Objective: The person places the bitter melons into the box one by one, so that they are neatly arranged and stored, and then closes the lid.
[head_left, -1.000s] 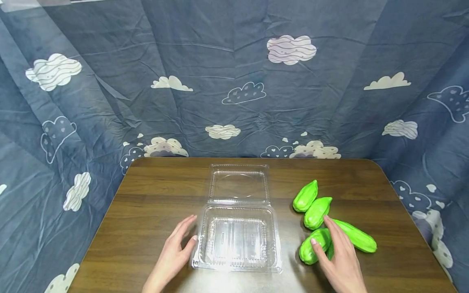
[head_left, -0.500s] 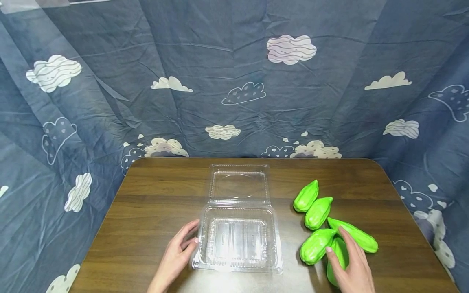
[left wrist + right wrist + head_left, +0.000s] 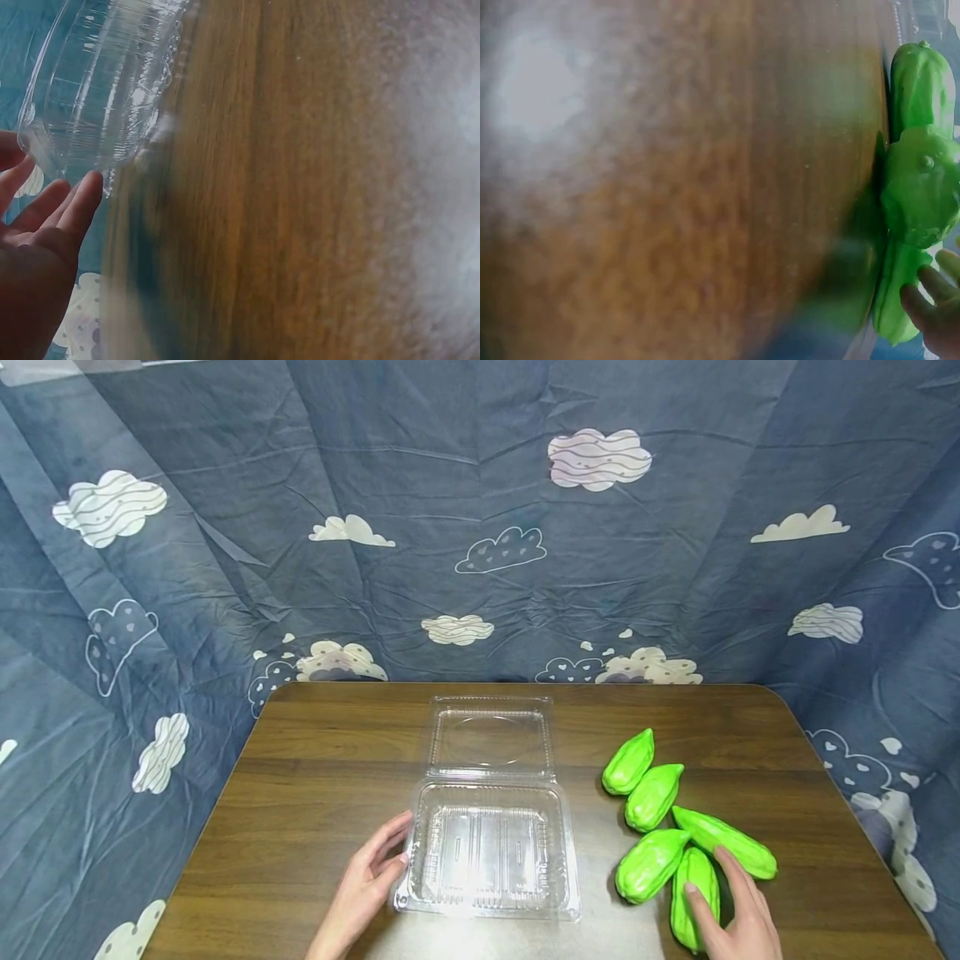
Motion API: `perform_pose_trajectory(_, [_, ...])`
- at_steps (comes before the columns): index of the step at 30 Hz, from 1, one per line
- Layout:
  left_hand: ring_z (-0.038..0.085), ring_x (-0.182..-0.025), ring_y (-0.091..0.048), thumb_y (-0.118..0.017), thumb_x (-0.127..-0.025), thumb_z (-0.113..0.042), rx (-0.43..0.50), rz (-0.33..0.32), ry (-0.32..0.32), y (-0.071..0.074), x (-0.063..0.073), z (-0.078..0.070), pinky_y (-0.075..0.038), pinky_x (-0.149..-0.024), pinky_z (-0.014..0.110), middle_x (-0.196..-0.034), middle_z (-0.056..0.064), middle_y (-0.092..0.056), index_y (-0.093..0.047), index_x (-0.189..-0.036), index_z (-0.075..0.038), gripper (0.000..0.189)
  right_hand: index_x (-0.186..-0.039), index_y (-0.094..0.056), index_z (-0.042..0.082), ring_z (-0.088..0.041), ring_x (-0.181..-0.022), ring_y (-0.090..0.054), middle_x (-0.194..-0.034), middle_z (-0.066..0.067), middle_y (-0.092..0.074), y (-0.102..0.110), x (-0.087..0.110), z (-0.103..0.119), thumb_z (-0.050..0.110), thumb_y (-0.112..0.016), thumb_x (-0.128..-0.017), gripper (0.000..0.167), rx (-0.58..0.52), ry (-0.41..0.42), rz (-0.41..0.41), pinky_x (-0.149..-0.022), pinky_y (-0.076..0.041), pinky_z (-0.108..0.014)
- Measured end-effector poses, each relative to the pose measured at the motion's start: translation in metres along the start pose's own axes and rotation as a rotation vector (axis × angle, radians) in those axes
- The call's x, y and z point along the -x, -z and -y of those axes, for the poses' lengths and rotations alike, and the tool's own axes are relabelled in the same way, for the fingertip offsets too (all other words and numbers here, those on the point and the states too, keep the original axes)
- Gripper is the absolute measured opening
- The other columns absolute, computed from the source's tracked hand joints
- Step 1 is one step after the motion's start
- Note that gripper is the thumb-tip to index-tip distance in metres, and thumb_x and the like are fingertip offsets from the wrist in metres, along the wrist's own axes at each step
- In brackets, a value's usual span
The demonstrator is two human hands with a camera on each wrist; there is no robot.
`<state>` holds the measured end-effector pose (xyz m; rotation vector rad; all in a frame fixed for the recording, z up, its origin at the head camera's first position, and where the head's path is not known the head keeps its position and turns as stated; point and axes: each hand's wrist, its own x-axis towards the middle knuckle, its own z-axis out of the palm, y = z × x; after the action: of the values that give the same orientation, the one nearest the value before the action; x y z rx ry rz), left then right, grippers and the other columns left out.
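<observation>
A clear plastic clamshell container (image 3: 487, 852) lies on the table with its lid (image 3: 491, 739) folded back. Its left rim meets the fingertips of my left hand (image 3: 360, 885); in the left wrist view, extended fingers (image 3: 82, 206) touch the container's corner (image 3: 82, 97). Several glossy green, ridged vegetables with pointed tips lie to the right. My right hand (image 3: 738, 918), thumb and fingers spread, is over the nearest vegetable (image 3: 693, 902). Its fingers come close to the long vegetable (image 3: 727, 843); I cannot tell whether they touch. Another vegetable (image 3: 651, 866) lies just left of that hand.
Two more green vegetables (image 3: 628, 762) (image 3: 654, 797) lie farther back, side by side. The brown wooden table (image 3: 322, 760) has rounded far corners. Behind it hangs a dark blue cloth (image 3: 405, 593) with cloud prints.
My right hand has moved right and towards me, off the left vegetable and over the nearest one. My left hand has shifted slightly right to the container's rim. The vegetables stay in place.
</observation>
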<state>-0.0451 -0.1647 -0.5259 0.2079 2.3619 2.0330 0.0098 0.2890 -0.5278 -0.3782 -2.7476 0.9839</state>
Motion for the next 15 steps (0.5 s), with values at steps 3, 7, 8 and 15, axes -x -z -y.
perform_pose_trajectory(3, [0.036,-0.13,-0.046,-0.058,-0.086,0.012,0.027,0.003,0.015,-0.0006,0.0003,0.0,-0.043,-0.102,0.031,-0.146,0.015,-0.047,-0.052,-0.139,-0.003,0.055,-0.149,-0.034,0.001,-0.057,-0.123,-0.037,-0.145,-0.032,-0.037,0.0002,-0.0002,-0.0037,0.032,-0.063,-0.095,0.068,0.013,-0.034,0.027,-0.091,-0.034,-0.067])
perform_pose_trajectory(7, [0.035,-0.129,-0.047,-0.058,-0.086,0.013,0.037,0.01,0.017,-0.001,0.0007,0.0007,-0.039,-0.105,0.029,-0.146,0.015,-0.047,-0.055,-0.137,-0.003,0.053,-0.15,-0.03,-0.001,-0.058,-0.126,-0.034,-0.148,-0.033,-0.032,0.0009,-0.0012,-0.0062,0.037,-0.062,-0.096,0.074,0.027,-0.093,0.071,-0.092,-0.033,-0.069])
perform_pose_trajectory(8, [0.036,-0.129,-0.047,-0.058,-0.086,0.013,0.036,0.014,0.007,-0.0011,0.0009,0.0007,-0.039,-0.106,0.029,-0.146,0.016,-0.047,-0.055,-0.137,-0.002,0.053,-0.151,-0.029,-0.001,-0.057,-0.126,-0.034,-0.148,-0.033,-0.031,0.001,-0.0013,-0.0067,0.039,-0.061,-0.096,0.075,0.03,-0.105,0.08,-0.092,-0.033,-0.069])
perform_pose_trajectory(15, [0.036,-0.128,-0.048,-0.057,-0.086,0.015,0.029,0.018,-0.038,-0.002,0.0015,0.0011,-0.036,-0.105,0.023,-0.144,0.019,-0.048,-0.057,-0.132,0.004,0.048,-0.153,-0.024,0.0,-0.057,-0.128,-0.032,-0.148,-0.035,-0.029,0.0005,-0.0016,-0.0073,0.051,-0.057,-0.095,0.084,0.045,-0.231,0.188,-0.095,-0.033,-0.071])
